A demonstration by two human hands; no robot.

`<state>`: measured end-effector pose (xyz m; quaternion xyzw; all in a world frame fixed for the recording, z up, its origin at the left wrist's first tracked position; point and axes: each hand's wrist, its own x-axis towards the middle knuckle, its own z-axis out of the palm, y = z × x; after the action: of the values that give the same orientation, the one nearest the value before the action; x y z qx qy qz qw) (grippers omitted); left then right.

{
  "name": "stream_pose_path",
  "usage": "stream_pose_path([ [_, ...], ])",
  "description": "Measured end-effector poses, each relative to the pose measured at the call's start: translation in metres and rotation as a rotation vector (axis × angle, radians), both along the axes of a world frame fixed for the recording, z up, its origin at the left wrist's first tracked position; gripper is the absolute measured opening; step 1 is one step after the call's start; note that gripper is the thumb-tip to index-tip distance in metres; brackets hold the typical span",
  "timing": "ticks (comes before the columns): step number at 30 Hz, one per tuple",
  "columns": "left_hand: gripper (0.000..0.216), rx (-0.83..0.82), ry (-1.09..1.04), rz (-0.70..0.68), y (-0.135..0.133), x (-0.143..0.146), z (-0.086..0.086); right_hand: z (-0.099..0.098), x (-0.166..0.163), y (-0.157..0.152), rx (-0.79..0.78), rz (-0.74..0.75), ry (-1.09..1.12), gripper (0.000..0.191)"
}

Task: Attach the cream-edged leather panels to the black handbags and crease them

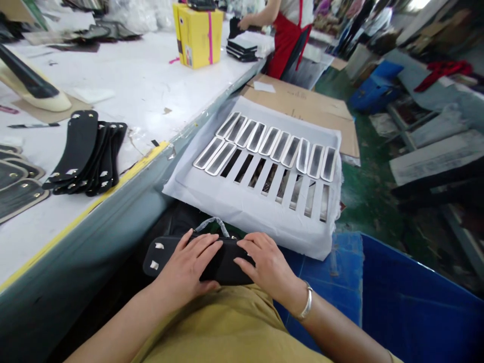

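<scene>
A black leather strap piece [161, 253] with small metal tabs lies across my lap, just below the table edge. My left hand [189, 264] rests on top of it with fingers spread flat. My right hand [266, 262], a silver bracelet at its wrist, presses on the piece's right end with curled fingers. Just beyond my hands sits a white foam tray [234, 201] with long slots. Its far row holds several shiny metal plates [264, 141]; most near slots are dark openings.
A fanned stack of black straps [88, 154] lies on the white worktable [143, 85] at left. A yellow box [198, 35] stands further back. A person in a red apron [289, 30] works at the far end. A blue bin [408, 302] is at my right.
</scene>
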<state>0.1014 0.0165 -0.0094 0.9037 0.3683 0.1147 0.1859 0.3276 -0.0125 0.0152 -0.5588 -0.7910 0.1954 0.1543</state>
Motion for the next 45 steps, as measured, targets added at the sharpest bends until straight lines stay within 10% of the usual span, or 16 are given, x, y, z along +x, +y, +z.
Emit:
stream_pose_path([
  [9, 0.082, -0.031, -0.032, 0.021, 0.004, 0.005, 0.0, 0.0, -0.003, 0.032, -0.155, 0.029, -0.027, 0.023],
  [17, 0.084, -0.06, -0.038, 0.045, 0.005, 0.004, -0.001, -0.004, -0.001, 0.056, -0.189, 0.344, 0.023, 0.021],
  [29, 0.081, -0.041, -0.071, 0.009, 0.006, 0.003, -0.005, -0.01, -0.008, 0.043, -0.177, 0.152, 0.072, 0.022],
  [35, 0.032, 0.204, -0.178, -0.013, -0.016, -0.013, -0.014, -0.015, -0.007, 0.039, -0.188, -0.074, 0.125, 0.021],
  [45, 0.026, 0.178, -0.235, 0.054, -0.031, -0.008, -0.019, -0.012, -0.011, 0.038, -0.176, -0.04, 0.085, 0.014],
])
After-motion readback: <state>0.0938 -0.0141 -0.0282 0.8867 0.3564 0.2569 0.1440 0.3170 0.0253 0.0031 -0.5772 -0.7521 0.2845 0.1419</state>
